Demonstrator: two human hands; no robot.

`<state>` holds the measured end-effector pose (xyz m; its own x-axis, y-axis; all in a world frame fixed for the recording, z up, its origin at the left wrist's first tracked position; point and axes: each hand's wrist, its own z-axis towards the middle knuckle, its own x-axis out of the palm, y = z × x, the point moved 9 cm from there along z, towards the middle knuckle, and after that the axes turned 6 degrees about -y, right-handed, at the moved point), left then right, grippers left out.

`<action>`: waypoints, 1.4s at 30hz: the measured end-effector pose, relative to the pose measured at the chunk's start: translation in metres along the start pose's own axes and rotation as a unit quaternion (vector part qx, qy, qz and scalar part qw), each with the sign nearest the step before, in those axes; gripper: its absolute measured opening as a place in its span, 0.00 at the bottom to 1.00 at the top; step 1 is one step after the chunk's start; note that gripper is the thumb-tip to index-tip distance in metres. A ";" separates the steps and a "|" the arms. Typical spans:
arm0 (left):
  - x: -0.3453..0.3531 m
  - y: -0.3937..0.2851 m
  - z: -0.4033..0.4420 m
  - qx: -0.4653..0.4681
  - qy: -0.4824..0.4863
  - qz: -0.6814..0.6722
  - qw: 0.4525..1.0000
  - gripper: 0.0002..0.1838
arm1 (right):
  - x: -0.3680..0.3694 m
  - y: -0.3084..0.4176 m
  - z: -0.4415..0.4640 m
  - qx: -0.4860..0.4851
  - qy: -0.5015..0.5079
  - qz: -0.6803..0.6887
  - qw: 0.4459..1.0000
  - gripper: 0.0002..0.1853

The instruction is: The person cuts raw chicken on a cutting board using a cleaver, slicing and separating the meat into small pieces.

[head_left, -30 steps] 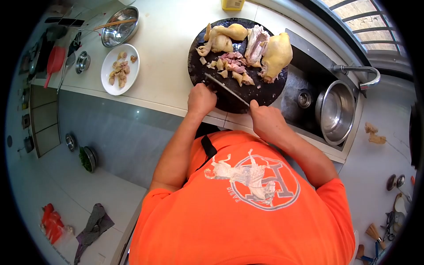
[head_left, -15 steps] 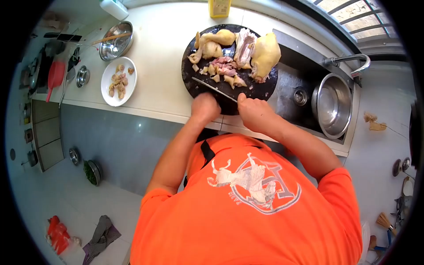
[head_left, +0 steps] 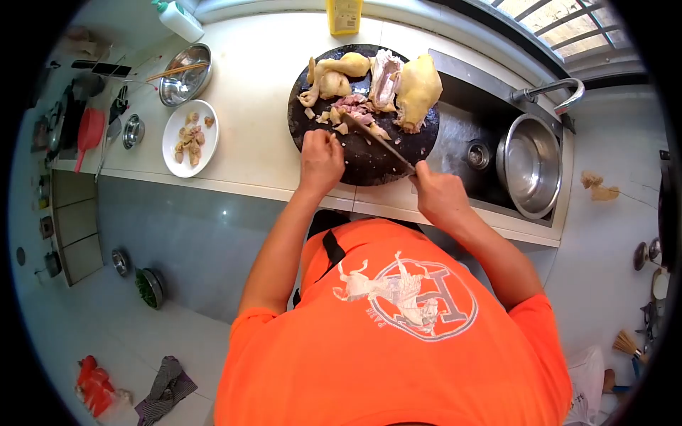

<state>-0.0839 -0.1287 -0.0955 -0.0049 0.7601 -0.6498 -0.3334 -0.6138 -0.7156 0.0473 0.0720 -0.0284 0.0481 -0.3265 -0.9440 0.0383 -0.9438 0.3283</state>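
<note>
Head view: right grip (head_left: 442, 195) clamps a knife (head_left: 387, 147) at chopped meat (head_left: 354, 106), left grip (head_left: 322, 162) unclear, sink (head_left: 452, 140) beside the board (head_left: 383, 167).

Dressed in a bright orange T-shirt (head_left: 320, 369) with short sleeves (head_left: 538, 319), printed in white and grey with a horse-like figure (head_left: 405, 287), a ringed letter H (head_left: 452, 296), small PARIS lettering (head_left: 374, 317), black strap (head_left: 332, 248) at left, bare hands (head_left: 322, 162)
</note>
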 end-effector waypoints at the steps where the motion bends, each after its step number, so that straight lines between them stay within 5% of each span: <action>1: 0.004 -0.009 0.001 0.038 -0.021 0.002 0.999 0.08 | -0.008 -0.004 0.000 0.018 0.003 -0.018 1.000 0.08; 7: 0.014 -0.029 0.017 0.135 -0.053 0.062 0.987 0.36 | -0.010 -0.029 0.005 0.063 0.004 -0.105 0.992 0.06; 15: 0.039 -0.050 0.020 0.198 -0.030 -0.044 0.979 0.48 | 0.009 -0.012 0.018 0.078 -0.035 -0.120 0.989 0.05; 18: 0.038 -0.050 0.020 0.166 0.003 -0.108 0.980 0.47 | 0.002 -0.002 0.011 0.085 -0.041 -0.106 0.990 0.05; 24: -0.020 -0.010 0.094 0.117 -0.130 -0.008 0.984 0.16 | 0.002 0.017 -0.023 0.058 -0.024 -0.020 0.998 0.07; 28: -0.012 -0.023 0.152 0.234 -0.030 0.127 0.963 0.13 | 0.016 0.048 -0.025 -0.006 0.023 0.018 1.000 0.08; 31: 0.019 -0.026 0.177 0.213 0.125 0.283 0.927 0.12 | 0.037 0.058 -0.017 -0.021 0.039 -0.003 0.999 0.11; 38: 0.041 -0.058 0.174 0.283 0.121 0.310 0.899 0.11 | 0.040 0.050 -0.014 -0.008 0.035 -0.028 0.999 0.08; 42: 0.027 -0.062 0.185 0.126 0.195 0.222 0.947 0.10 | 0.038 0.047 -0.008 -0.005 0.068 -0.004 0.998 0.11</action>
<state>-0.2382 -0.0305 -0.0215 0.1342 0.2733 -0.9525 -0.5948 -0.7466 -0.2980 0.0591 0.0155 -0.0483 0.1835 -0.3078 -0.9336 0.0489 -0.9457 0.3214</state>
